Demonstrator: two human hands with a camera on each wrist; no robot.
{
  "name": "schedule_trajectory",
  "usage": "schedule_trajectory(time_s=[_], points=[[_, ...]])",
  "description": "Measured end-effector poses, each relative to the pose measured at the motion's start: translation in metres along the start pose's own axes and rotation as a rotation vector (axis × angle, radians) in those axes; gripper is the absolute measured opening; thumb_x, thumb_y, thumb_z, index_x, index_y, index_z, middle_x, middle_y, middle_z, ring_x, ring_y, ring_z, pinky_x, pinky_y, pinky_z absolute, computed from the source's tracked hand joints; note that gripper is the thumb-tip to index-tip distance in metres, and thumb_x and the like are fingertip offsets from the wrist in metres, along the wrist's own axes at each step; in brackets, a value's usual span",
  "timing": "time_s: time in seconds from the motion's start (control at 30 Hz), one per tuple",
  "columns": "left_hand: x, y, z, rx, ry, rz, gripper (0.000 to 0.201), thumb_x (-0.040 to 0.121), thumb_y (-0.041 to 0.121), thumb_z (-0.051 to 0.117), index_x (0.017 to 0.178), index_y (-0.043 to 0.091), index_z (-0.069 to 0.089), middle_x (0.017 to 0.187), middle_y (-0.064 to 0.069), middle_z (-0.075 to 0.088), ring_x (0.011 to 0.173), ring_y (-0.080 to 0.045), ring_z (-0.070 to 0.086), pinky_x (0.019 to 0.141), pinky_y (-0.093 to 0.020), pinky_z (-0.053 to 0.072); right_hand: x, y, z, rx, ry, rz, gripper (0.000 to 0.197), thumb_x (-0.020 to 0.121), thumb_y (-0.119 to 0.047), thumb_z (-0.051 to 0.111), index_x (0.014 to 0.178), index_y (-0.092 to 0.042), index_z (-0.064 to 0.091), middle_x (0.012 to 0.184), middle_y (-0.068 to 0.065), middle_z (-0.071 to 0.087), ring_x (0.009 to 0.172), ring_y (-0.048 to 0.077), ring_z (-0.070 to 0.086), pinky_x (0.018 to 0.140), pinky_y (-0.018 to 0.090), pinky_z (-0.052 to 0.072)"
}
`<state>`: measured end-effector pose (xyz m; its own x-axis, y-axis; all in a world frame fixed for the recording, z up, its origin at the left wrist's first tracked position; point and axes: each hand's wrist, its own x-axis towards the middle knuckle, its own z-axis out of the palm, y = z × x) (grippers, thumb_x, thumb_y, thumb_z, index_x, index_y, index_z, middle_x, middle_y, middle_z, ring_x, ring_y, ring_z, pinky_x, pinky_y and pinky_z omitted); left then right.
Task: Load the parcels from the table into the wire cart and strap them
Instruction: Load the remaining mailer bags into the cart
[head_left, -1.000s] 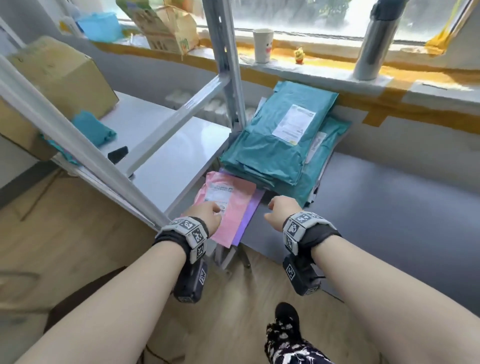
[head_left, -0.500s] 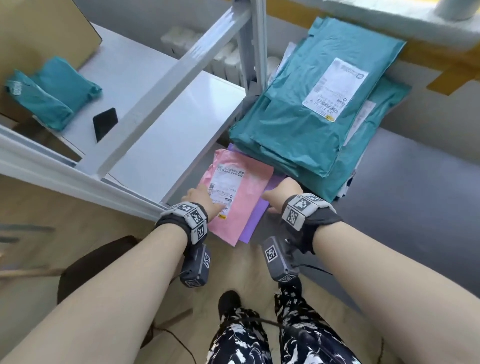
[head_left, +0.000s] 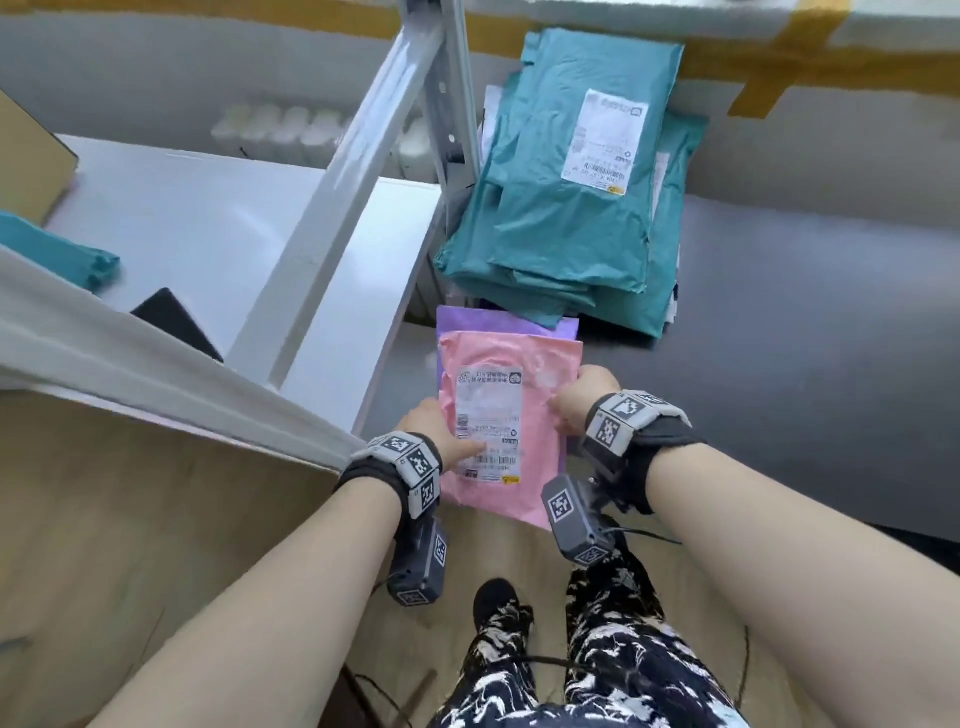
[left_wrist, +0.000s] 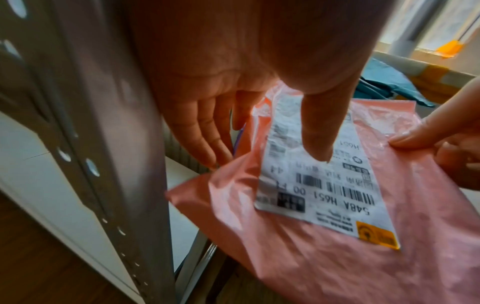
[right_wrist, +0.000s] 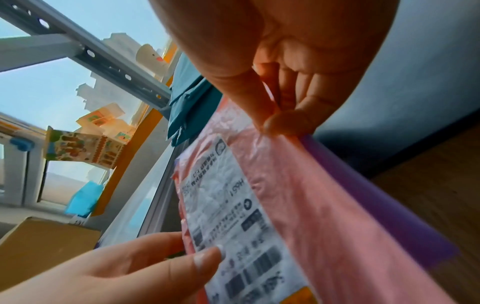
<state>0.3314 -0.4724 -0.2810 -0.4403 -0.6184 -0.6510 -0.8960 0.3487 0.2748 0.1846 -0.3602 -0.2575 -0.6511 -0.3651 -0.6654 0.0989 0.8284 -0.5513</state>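
Observation:
A pink mailer parcel (head_left: 524, 457) with a white shipping label lies on a purple mailer (head_left: 467, 319), both sticking out over the grey table's (head_left: 779, 364) front edge. My left hand (head_left: 441, 431) holds their left edge, thumb on the label (left_wrist: 311, 181) and fingers underneath. My right hand (head_left: 582, 400) pinches the right edge of the pink parcel (right_wrist: 324, 195) between thumb and fingers, with the purple mailer (right_wrist: 376, 205) showing below it. A pile of teal mailers (head_left: 566, 208) lies further back on the table. No wire cart is in view.
A grey metal shelf frame (head_left: 332, 208) with a white shelf board (head_left: 197, 228) stands close on the left, holding a cardboard box (head_left: 26, 156), a teal parcel (head_left: 47, 254) and a black phone (head_left: 176, 322). Wooden floor and my patterned trousers (head_left: 597, 649) are below.
Both hands have pulled the pink and purple mailers toward me, out from under the teal pile and past the table edge. My view has tilted further down.

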Motion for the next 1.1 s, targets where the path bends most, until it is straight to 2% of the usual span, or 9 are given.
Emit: schedule_trajectory(time_s=[0.13, 0.23, 0.4, 0.5, 0.6, 0.7, 0.83, 0.97, 1.1], points=[[-0.006, 0.004, -0.004, -0.013, -0.006, 0.085, 0.057, 0.079, 0.045, 0.069, 0.119, 0.008, 0.051, 0.115, -0.009, 0.062, 0.103, -0.027, 0.061, 0.087, -0.035, 0.051, -0.023, 0.013, -0.010, 0.024, 0.087, -0.025, 0.008, 0.092, -0.006, 0.052, 0.084, -0.008, 0.054, 0.085, 0.012, 0.059, 0.060, 0.022, 0.054, 0.054, 0.024, 0.043], [-0.013, 0.018, -0.005, -0.092, -0.043, 0.140, 0.059, 0.086, 0.048, 0.059, 0.127, 0.006, 0.051, 0.122, -0.010, 0.061, 0.103, -0.026, 0.062, 0.089, -0.035, 0.051, -0.038, 0.023, -0.026, 0.038, 0.183, -0.040, 0.020, 0.092, -0.007, 0.053, 0.111, -0.004, 0.058, 0.116, 0.016, 0.062, 0.097, 0.032, 0.060, 0.076, 0.030, 0.045], [-0.037, 0.063, -0.009, -0.101, -0.036, 0.315, 0.054, 0.098, 0.048, 0.033, 0.127, 0.009, 0.055, 0.125, -0.012, 0.061, 0.108, -0.029, 0.061, 0.096, -0.034, 0.046, -0.058, 0.048, -0.065, 0.194, 0.341, -0.022, 0.022, 0.091, -0.005, 0.050, 0.111, -0.002, 0.059, 0.114, 0.019, 0.063, 0.095, 0.028, 0.058, 0.086, 0.037, 0.046], [-0.056, 0.100, -0.002, -0.183, -0.072, 0.378, 0.044, 0.101, 0.037, 0.030, 0.128, 0.010, 0.051, 0.119, -0.013, 0.058, 0.092, -0.031, 0.067, 0.083, -0.033, 0.051, -0.066, 0.068, -0.094, 0.310, 0.405, 0.000, 0.024, 0.091, -0.003, 0.046, 0.111, -0.003, 0.059, 0.097, 0.015, 0.060, 0.089, 0.025, 0.057, 0.079, 0.035, 0.045], [-0.070, 0.138, 0.015, -0.309, -0.182, 0.387, 0.036, 0.100, 0.035, 0.033, 0.120, 0.014, 0.053, 0.105, -0.010, 0.057, 0.046, -0.016, 0.063, 0.054, -0.027, 0.047, -0.075, 0.093, -0.129, 0.413, 0.461, 0.012, 0.013, 0.091, -0.004, 0.046, 0.098, -0.009, 0.057, 0.090, 0.011, 0.058, 0.084, 0.024, 0.056, 0.076, 0.035, 0.047], [-0.088, 0.181, 0.038, -0.234, -0.271, 0.443, 0.014, 0.094, 0.018, 0.046, 0.094, 0.014, 0.060, 0.092, -0.013, 0.063, 0.051, -0.021, 0.061, 0.063, -0.039, 0.055, -0.086, 0.126, -0.167, 0.470, 0.505, 0.004, 0.013, 0.090, -0.001, 0.047, 0.089, -0.014, 0.052, 0.091, 0.012, 0.059, 0.086, 0.025, 0.058, 0.086, 0.043, 0.052], [-0.129, 0.246, 0.074, -0.105, -0.280, 0.546, 0.021, 0.093, 0.012, 0.051, 0.072, 0.015, 0.051, 0.064, -0.002, 0.053, 0.031, -0.002, 0.049, 0.034, -0.014, 0.038, -0.110, 0.182, -0.227, 0.514, 0.588, 0.012, 0.028, 0.090, 0.002, 0.044, 0.073, -0.019, 0.048, 0.092, 0.014, 0.060, 0.073, 0.025, 0.059, 0.070, 0.037, 0.051], [-0.164, 0.314, 0.118, -0.016, -0.212, 0.679, 0.014, 0.088, 0.014, 0.058, 0.074, 0.015, 0.059, 0.062, 0.001, 0.057, 0.050, -0.011, 0.052, 0.052, -0.023, 0.048, -0.133, 0.249, -0.289, 0.509, 0.679, 0.083, 0.022, 0.091, 0.001, 0.044, 0.103, -0.002, 0.062, 0.101, 0.018, 0.067, 0.088, 0.035, 0.066, 0.081, 0.038, 0.055], [-0.199, 0.384, 0.167, 0.151, -0.100, 0.829, 0.013, 0.087, 0.015, 0.053, 0.084, 0.012, 0.065, 0.081, -0.007, 0.068, 0.078, -0.027, 0.065, 0.078, -0.039, 0.057, -0.156, 0.320, -0.339, 0.487, 0.709, 0.163, 0.017, 0.095, -0.003, 0.042, 0.090, -0.005, 0.058, 0.102, 0.018, 0.066, 0.071, 0.026, 0.066, 0.043, 0.016, 0.046]])
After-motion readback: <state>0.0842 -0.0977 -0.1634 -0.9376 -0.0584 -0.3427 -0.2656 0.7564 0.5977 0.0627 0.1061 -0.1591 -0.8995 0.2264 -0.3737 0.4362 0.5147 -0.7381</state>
